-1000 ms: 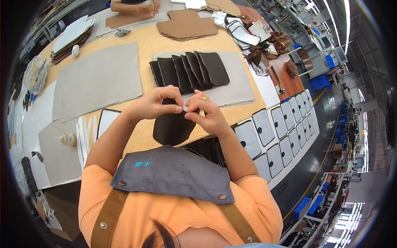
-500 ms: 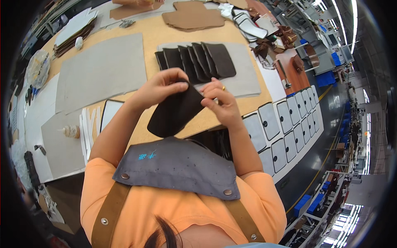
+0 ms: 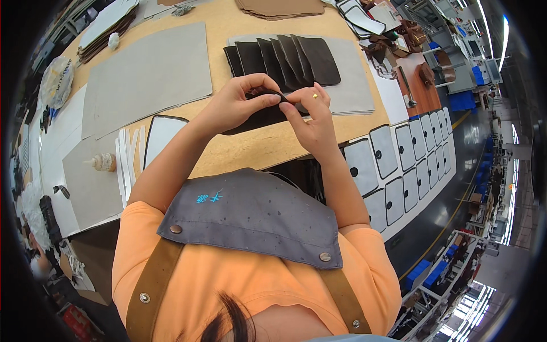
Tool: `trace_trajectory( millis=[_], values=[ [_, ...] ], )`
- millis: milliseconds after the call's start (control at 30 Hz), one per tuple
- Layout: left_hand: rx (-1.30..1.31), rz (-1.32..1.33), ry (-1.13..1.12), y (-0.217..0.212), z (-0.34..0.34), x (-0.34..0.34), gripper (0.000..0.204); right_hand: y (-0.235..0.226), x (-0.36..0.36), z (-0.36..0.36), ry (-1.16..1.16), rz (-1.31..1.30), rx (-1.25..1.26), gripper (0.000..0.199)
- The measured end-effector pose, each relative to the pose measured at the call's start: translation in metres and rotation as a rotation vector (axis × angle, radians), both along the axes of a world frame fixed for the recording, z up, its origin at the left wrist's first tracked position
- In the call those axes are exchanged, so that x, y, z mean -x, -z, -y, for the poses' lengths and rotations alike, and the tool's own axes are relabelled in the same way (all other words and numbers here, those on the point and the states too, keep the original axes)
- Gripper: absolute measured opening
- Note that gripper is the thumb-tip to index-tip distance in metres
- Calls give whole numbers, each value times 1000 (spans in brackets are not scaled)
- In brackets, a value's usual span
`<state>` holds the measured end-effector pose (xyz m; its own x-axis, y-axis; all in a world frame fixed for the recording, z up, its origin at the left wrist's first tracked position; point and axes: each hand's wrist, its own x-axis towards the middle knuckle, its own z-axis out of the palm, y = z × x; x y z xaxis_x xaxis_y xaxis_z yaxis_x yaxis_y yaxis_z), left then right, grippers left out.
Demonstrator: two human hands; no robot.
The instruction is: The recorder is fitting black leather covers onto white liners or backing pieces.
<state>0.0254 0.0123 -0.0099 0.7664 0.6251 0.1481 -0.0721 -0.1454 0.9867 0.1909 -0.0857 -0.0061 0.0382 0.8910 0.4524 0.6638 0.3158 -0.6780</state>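
Both hands hold one dark brown, leather-like panel (image 3: 259, 118) over the near edge of the table. My left hand (image 3: 242, 102) pinches its upper edge between thumb and fingers. Close beside it, my right hand (image 3: 312, 117), with a ring on one finger, pinches the same edge near the corner. The panel is tilted, and my hands cover part of it. Just beyond them, several similar dark panels (image 3: 322, 60) lie overlapping in a fanned row on a grey sheet (image 3: 356, 85).
Large grey sheets (image 3: 151, 74) lie to the left, with a small glue-like bottle (image 3: 103, 162) and white strips (image 3: 122, 165) nearer me. Brown sheets (image 3: 279, 7) are stacked at the back. On the right, several pale black-edged panels (image 3: 359, 165) lie in rows on a white board.
The held panel has tilted from hanging broadly in view to nearly edge-on. My hands have come closer together along its edge. The whole view has shifted slightly.
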Motion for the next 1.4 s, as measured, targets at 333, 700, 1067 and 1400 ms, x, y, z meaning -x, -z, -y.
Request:
trace_trajectory(
  millis=[333, 700, 1067, 1400],
  values=[
    [-53, 32, -89, 6, 5, -6, 9, 12, 3, -2, 1, -46, -25, 7],
    [148, -43, -62, 11, 13, -7, 13, 17, 3, 6, 81, -208, 51, 8],
    [-54, -20, -171, 11, 25, -10, 11, 23, 4, 6, 56, -316, 44, 7],
    [-100, -143, -160, 10, 28, -11, 9, 22, 2, 7, 93, -163, 58, 12]
  ],
)
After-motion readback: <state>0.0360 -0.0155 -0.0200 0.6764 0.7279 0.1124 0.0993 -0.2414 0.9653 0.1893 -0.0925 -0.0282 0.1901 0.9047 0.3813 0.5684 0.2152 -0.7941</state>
